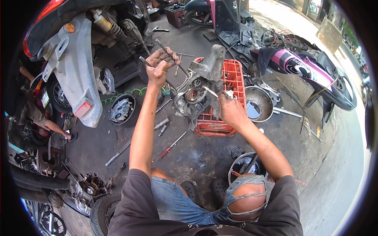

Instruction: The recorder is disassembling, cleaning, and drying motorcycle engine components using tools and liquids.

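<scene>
At the centre of the head view, a grey metal engine casing [183,103] sits tilted against and apparently on a red plastic crate [235,72], its long arm reaching up and its round opening turned toward the person; the crate seems to serve as a low stand, lifting the work off the floor [189,161], though the contact underneath is hidden. The left hand [160,65] is partly closed, fingers curled about a dark metal bar [146,63] that slants down to the casing's near side, perhaps as a grip to steady it. A second dark bar [160,45] shows beyond the knuckles; whether that hand also holds it, I cannot tell. Opposite, the right hand [232,108] is mostly closed, pinching a slim pale tool [211,92] whose tip points at the opening, an angle that probably gives the fingers fine control; something white [229,93] shows by its fingertips. A red-handled screwdriver [165,152] lies on the floor just below the casing, likely left there for easy reach. To the left, a round silver part [121,109] sits in a black pan [133,104], presumably kept together there. Right of the crate is a metal basin [266,98], and near the person's feet stands a bowl of dark liquid [232,168], seemingly within easy reach.
</scene>
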Demonstrator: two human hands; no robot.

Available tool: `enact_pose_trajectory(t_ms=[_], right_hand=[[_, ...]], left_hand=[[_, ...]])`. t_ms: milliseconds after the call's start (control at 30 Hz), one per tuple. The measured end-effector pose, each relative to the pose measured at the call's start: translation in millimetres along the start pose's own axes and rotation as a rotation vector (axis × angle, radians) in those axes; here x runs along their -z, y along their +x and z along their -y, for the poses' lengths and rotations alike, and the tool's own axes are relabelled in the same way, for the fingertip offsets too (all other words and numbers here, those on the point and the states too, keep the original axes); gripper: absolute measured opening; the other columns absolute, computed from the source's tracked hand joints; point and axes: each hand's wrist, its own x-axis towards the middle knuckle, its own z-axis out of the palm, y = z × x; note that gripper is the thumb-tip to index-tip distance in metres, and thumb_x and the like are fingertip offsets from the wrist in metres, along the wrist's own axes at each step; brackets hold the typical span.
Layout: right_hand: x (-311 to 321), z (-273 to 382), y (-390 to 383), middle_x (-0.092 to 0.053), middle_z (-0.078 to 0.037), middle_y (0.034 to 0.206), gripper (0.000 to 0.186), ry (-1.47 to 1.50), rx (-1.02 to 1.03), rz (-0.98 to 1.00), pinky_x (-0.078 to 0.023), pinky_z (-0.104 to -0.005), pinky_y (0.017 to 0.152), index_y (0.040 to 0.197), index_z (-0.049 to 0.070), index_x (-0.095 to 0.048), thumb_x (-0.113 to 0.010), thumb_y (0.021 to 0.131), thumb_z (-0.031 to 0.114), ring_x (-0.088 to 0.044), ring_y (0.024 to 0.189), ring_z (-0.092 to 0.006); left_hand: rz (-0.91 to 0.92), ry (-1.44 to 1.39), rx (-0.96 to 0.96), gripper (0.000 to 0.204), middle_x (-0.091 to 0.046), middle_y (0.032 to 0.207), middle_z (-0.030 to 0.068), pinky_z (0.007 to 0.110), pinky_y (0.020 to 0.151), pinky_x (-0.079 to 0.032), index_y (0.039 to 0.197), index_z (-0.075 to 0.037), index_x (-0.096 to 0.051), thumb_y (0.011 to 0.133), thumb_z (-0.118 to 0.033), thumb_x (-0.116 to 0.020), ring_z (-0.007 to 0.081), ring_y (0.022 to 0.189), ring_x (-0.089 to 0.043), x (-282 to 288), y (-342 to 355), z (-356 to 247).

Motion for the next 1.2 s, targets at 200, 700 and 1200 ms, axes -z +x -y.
enact_pose_trajectory(t_ms=[200, 700, 1200], right_hand=[[-20.8, -4.6, 14.6, -0.064, -0.029, 0.081, 0.024, -0.018, 0.011, -0.168, -0.053, -0.0535, 0.066, 0.100, -0.007, -0.055, -0.052, 0.080, 0.006, -0.065, 0.073, -0.0458], [0.1, -7.4, -23.0, -0.066, -0.026, 0.074, 0.019, -0.244, -0.094, -0.004, -0.055, -0.0506, 0.064, 0.090, -0.006, -0.060, -0.054, 0.075, 0.004, -0.068, 0.073, -0.0426], [-5.2, -20.7, -17.7, -0.066, -0.025, 0.078, 0.019, -0.198, -0.014, 0.053, -0.055, -0.0512, 0.066, 0.091, -0.004, -0.060, -0.055, 0.078, 0.008, -0.067, 0.075, -0.0424]], left_hand=[[-0.001, -0.031, -0.009, 0.038, -0.063, 0.093, 0.0186, 0.041, 0.080, -0.056, 0.108, 0.009, -0.053, 0.072, 0.003, -0.039, 0.0266, 0.085, -0.064, -8.5, -3.2, 2.7], [-0.026, -0.025, 0.001, 0.036, -0.063, 0.091, 0.0163, 0.038, 0.078, -0.056, 0.107, 0.009, -0.053, 0.074, -0.001, -0.041, 0.0241, 0.084, -0.064, -8.0, -3.9, -0.7], [0.004, -0.023, 0.020, 0.038, -0.061, 0.092, 0.0190, 0.042, 0.081, -0.055, 0.108, 0.009, -0.053, 0.074, 0.005, -0.037, 0.0288, 0.085, -0.064, -2.6, 2.6, 1.2]])
